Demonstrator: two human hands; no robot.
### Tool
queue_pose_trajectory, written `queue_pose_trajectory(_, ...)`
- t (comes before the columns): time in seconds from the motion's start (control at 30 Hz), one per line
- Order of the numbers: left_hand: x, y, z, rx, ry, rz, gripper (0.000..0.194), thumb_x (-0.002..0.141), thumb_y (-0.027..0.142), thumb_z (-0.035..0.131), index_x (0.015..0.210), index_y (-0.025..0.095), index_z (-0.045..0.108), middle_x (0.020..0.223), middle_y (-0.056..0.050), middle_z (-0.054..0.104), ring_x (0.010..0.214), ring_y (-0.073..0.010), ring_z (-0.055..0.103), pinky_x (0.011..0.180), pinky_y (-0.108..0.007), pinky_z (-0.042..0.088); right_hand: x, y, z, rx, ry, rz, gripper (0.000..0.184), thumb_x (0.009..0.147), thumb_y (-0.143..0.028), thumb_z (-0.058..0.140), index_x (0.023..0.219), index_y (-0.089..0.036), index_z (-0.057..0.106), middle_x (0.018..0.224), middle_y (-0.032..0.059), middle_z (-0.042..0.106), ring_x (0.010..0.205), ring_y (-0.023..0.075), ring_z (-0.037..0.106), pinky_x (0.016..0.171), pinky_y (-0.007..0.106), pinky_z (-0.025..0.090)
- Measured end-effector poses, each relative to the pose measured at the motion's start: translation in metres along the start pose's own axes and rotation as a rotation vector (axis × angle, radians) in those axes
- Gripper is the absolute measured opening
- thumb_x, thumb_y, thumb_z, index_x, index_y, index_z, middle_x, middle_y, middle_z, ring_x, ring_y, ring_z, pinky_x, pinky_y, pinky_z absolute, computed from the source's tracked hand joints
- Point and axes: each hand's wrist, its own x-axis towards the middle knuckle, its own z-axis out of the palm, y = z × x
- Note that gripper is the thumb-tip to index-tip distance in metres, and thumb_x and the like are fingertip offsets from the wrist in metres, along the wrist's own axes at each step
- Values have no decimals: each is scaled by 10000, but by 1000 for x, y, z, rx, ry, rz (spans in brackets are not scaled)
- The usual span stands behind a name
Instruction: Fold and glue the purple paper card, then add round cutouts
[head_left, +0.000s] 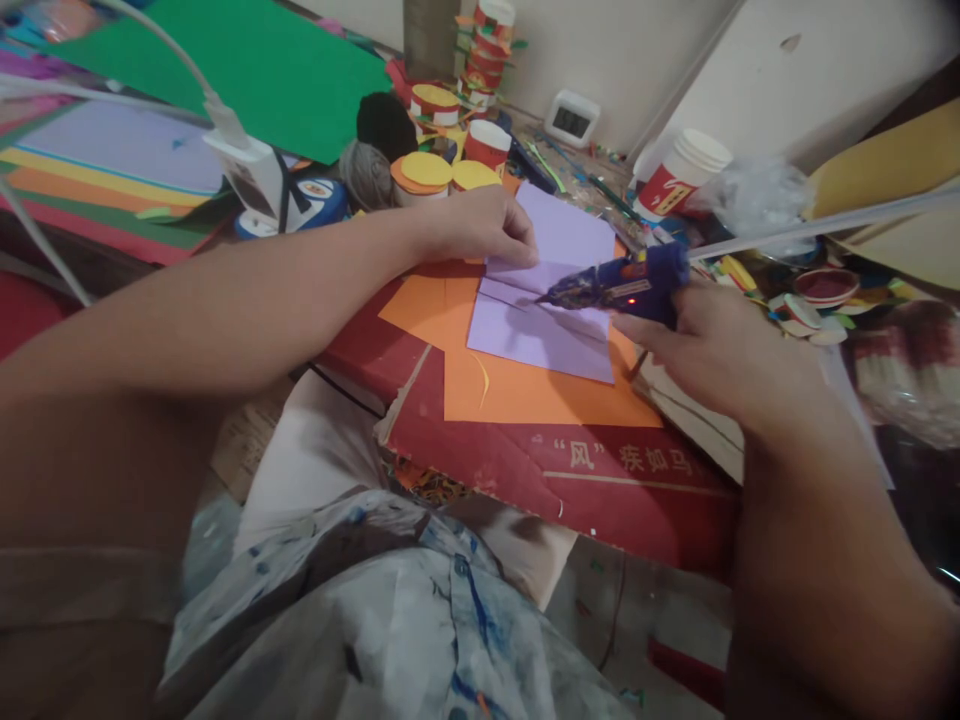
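"Glue gun point(637, 285): location and bearing?"

"Above the purple sheet point(555, 345), toward its right side. Long axis nearly crosswise to the person, body tilted slightly. Nozzle points to the person's left and a little downward, tip over the middle of the sheet. Contact between tip and paper: cannot tell. Small red light lit on the body."

"Rear end?"

"Faces right. Pale rod point(810, 228) runs from about there toward the right edge of the view, rising slightly, roughly in line with the gun."

"Grip, right hand point(716, 335)?"

"Clasped round the handle of the gun, forearm coming in from the lower right."

"Left hand point(491, 225)?"

"Curled, knuckles up, at the left edge of the sheet, beyond the nozzle. Paper pinched or merely pressed: cannot tell."

"Sheet orientation?"

"Long axis runs away from the person, far end leaning slightly right. Dark lines cross it near the nozzle."

"Underneath?"

"Orange paper point(547, 400), showing on the near side and to the left; a yellow curved strip point(482, 378) lies on it. Below that, a red board point(480, 465) with pale printed characters."

"Farther back?"

"Grey yarn ball point(365, 172) beyond the left forearm; white digital clock point(573, 118) by the wall."
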Motion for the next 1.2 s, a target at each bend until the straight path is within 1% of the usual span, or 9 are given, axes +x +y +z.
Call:
queue_pose_trajectory(0.1, 0, 1, -1, 12, 0, -11, 265, 739, 402, 804, 895, 202, 880, 905, -48, 825, 906, -210, 693, 883, -328, 486, -7, 12, -18, -156, -73, 162, 322, 968, -492, 631, 756, -265, 546, 767, 71, 638, 678, 236, 549, 664, 380, 434)
queue_pose_trajectory(0.2, -1, 2, -1, 9, -1, -16, 259, 735, 407, 805, 882, 207, 879, 894, -49, 819, 900, -214, 691, 868, -331, 480, -11, 16, -32, -221, -124, 201, 336, 979, -437, 654, 725, -258, 526, 779, 73, 647, 690, 225, 564, 664, 377, 426)
queue_pose_trajectory(0.3, -1, 1, -1, 0, -8, -12, 251, 727, 402, 800, 870, 210, 875, 855, -44, 808, 896, -219, 689, 853, -333, 475, -12, 14, -40, -277, -163, 261, 396, 971, -430, 691, 675, -267, 485, 706, 63, 624, 655, 220, 552, 640, 377, 413)
queue_pose_trajectory(0.4, -1, 0, -1, -3, -9, -12, 257, 721, 394, 798, 879, 207, 875, 861, -45, 809, 907, -224, 691, 865, -336, 473, -10, 15, -36, -296, -128, 254, 411, 966, -446, 674, 660, -275, 459, 697, 73, 613, 643, 223, 542, 629, 380, 410)
queue_pose_trajectory(0.57, -1, 1, -2, 3, -9, -20, 270, 731, 390, 805, 908, 204, 887, 914, -67, 819, 935, -238, 701, 904, -348, 481, -7, 23, -20, -237, -20, 150, 391, 960, -521, 601, 701, -282, 431, 724, 75, 586, 652, 215, 499, 621, 375, 384)
queue_pose_trajectory(0.73, -1, 1, -2, 22, -19, -12, 297, 732, 426, 796, 917, 209, 884, 917, -46, 824, 920, -222, 695, 887, -334, 480, -7, 24, -20, -191, -75, 164, 340, 938, -483, 624, 712, -265, 494, 736, 61, 598, 672, 214, 513, 625, 360, 380)
queue_pose_trajectory(0.97, -1, 0, -1, -5, -10, -12, 233, 719, 367, 802, 874, 210, 877, 853, -55, 801, 911, -235, 692, 868, -351, 471, -7, 19, -34, -326, -107, 276, 389, 991, -466, 609, 693, -282, 440, 759, 94, 604, 677, 227, 518, 659, 377, 409)
queue_pose_trajectory(1.1, -2, 1, -2, -17, -10, 1, 215, 716, 367, 801, 838, 203, 866, 831, -45, 799, 887, -223, 681, 858, -352, 466, -10, 22, -38, -360, -135, 268, 404, 1004, -471, 631, 695, -280, 455, 786, 106, 635, 701, 237, 546, 696, 386, 426)
queue_pose_trajectory(1.2, -1, 1, -3, 6, -12, 0, 249, 726, 401, 805, 859, 201, 871, 878, -42, 816, 896, -216, 684, 876, -344, 472, -9, 22, -39, -356, -163, 284, 388, 996, -454, 651, 704, -281, 462, 787, 93, 633, 724, 247, 571, 705, 384, 432)
